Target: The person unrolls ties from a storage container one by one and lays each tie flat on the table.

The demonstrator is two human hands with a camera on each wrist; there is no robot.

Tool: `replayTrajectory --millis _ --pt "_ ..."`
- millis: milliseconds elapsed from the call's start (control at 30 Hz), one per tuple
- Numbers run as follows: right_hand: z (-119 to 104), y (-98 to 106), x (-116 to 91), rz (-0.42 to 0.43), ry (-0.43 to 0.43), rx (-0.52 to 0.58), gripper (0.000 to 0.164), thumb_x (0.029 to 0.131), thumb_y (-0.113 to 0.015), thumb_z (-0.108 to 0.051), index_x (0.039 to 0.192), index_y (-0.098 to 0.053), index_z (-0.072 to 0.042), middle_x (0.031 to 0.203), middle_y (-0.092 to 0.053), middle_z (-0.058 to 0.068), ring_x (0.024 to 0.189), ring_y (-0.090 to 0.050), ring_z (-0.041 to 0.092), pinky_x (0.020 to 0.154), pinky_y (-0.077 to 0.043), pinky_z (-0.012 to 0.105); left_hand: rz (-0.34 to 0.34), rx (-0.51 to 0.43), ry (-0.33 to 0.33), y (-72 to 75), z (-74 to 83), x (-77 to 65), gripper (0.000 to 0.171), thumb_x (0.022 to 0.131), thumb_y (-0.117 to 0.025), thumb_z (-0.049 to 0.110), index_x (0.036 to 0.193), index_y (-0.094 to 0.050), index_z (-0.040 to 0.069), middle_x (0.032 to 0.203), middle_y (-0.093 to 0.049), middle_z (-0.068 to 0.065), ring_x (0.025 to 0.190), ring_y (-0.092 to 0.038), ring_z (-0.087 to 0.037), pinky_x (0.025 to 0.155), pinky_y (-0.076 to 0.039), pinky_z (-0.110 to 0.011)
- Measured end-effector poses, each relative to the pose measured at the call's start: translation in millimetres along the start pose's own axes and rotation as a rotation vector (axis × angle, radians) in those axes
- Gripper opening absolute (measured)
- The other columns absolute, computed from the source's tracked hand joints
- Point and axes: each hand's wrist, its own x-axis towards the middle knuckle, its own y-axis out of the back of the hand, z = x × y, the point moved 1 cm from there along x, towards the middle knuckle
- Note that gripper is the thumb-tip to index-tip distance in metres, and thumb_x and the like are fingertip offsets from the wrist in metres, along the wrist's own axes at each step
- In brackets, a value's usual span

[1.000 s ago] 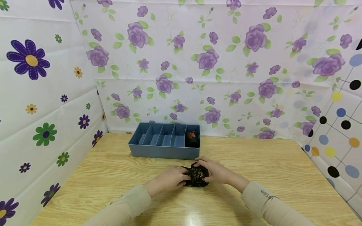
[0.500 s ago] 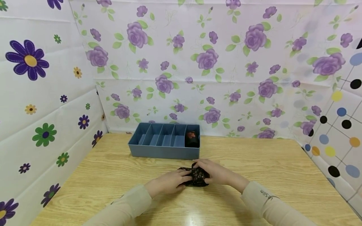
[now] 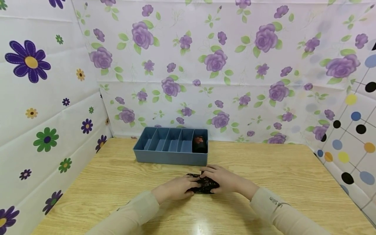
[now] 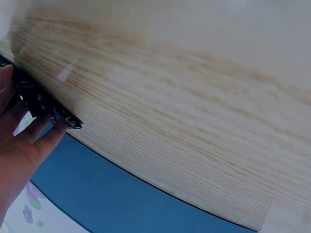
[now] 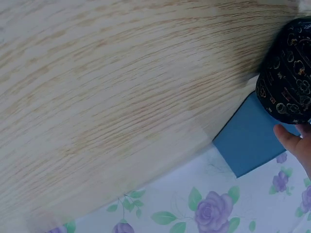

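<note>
Where your two hands meet on the wood-grain tabletop (image 3: 258, 160), a black printed cloth (image 3: 207, 186), folded into a compact bundle, lies flat between them, its longer side running left to right. That direction roughly matches the front wall of the blue five-compartment organizer (image 3: 171, 158), which sits beyond the cloth, well apart from it. Neither hand is nearer: both touch the cloth. Your left hand (image 3: 176, 188) comes from the left, its fingers fairly straight and resting over that end. Your right hand (image 3: 221, 179) grips the right end, its fingers bent over the far edge and its thumb at the near edge. The organizer's rightmost compartment, almost straight beyond the cloth, holds a dark bundle (image 3: 200, 145) with a reddish motif.

Much of the cloth is covered by your fingers, so its layers, and what kind of item it is, cannot be made out. The left wrist view cuts the cloth off at its left edge; the right wrist view shows a rounded, patterned side cropped at the right, with only part of your hand, so how tightly you hold it cannot be told.
</note>
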Motion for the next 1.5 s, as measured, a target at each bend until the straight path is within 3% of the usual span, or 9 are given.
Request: replayTrajectory --millis 200,400,700,900,1000,1133,1267,1500 --pt "-1.6 0.4 -0.4 0.048 0.026 -0.109 0.045 0.077 -0.079 -0.021 0.113 -0.054 -0.010 0.133 -0.054 0.014 0.120 -0.052 0.033 0.099 -0.046 0.046 -0.025 0.013 0.017 -0.4 1.2 2.0 0.045 0.095 -0.057 0.026 0.139 -0.049 0.020 0.145 -0.044 -0.005 0.133 -0.043 -0.024 0.107 -0.041 -0.035" --pt "0.3 1.3 0.0 0.012 -0.008 -0.084 0.044 0.078 -0.078 -0.018 0.113 -0.052 -0.009 0.115 -0.059 0.007 0.105 -0.058 0.025 0.090 -0.051 0.038 -0.028 0.006 0.032 -1.0 2.6 1.1 0.044 0.094 -0.058 0.026 0.137 -0.051 0.021 0.145 -0.045 -0.006 0.132 -0.044 -0.025 0.105 -0.043 -0.034" --pt "0.3 3.8 -0.5 -0.039 -0.002 -0.112 0.047 0.079 -0.077 -0.021 0.121 -0.059 -0.013 0.121 -0.052 0.011 0.104 -0.057 0.027 0.086 -0.053 0.037 0.005 -0.011 0.046 0.9 4.5 -0.1 0.037 0.093 -0.060 0.021 0.130 -0.058 0.017 0.135 -0.054 -0.007 0.125 -0.051 -0.021 0.103 -0.044 -0.032" --pt "-0.2 2.4 -0.7 -0.058 -0.021 -0.125 0.050 0.078 -0.078 -0.021 0.121 -0.054 -0.011 0.131 -0.052 0.011 0.114 -0.054 0.030 0.093 -0.050 0.040 0.029 -0.033 0.030 1.7 4.1 -1.5 0.032 0.091 -0.062 0.018 0.123 -0.062 0.014 0.130 -0.057 -0.007 0.120 -0.055 -0.023 0.102 -0.046 -0.032" --pt "0.8 1.9 -1.7 -0.065 -0.037 -0.100 0.054 0.077 -0.079 -0.019 0.122 -0.052 -0.009 0.127 -0.055 0.008 0.113 -0.054 0.028 0.093 -0.050 0.039 0.028 -0.041 0.025 2.5 2.9 -0.2 0.032 0.090 -0.063 0.018 0.122 -0.062 0.015 0.128 -0.057 -0.005 0.118 -0.055 -0.022 0.101 -0.046 -0.032" --pt "3.7 4.2 -4.7 -0.059 -0.036 -0.076 0.053 0.076 -0.080 -0.017 0.121 -0.053 -0.009 0.120 -0.055 0.006 0.104 -0.055 0.026 0.088 -0.051 0.038 -0.009 -0.030 0.040 4.0 2.1 4.8 0.040 0.092 -0.062 0.023 0.130 -0.055 0.019 0.138 -0.050 -0.004 0.124 -0.051 -0.023 0.105 -0.043 -0.036" --pt "6.0 5.5 -7.2 -0.071 -0.030 -0.103 0.051 0.077 -0.079 -0.021 0.122 -0.057 -0.012 0.124 -0.053 0.009 0.101 -0.055 0.027 0.086 -0.051 0.038 -0.063 0.002 0.050 4.4 3.6 8.7 0.053 0.094 -0.058 0.029 0.144 -0.041 0.027 0.152 -0.034 -0.004 0.130 -0.046 -0.025 0.109 -0.038 -0.041" --pt "7.7 4.9 -8.9 -0.072 -0.039 -0.111 0.042 0.077 -0.078 -0.019 0.114 -0.060 -0.013 0.127 -0.053 0.012 0.111 -0.053 0.031 0.091 -0.050 0.044 -0.113 0.059 0.044 6.0 9.0 13.2 0.054 0.095 -0.054 0.035 0.146 -0.036 0.033 0.154 -0.030 -0.003 0.131 -0.046 -0.021 0.110 -0.035 -0.047"
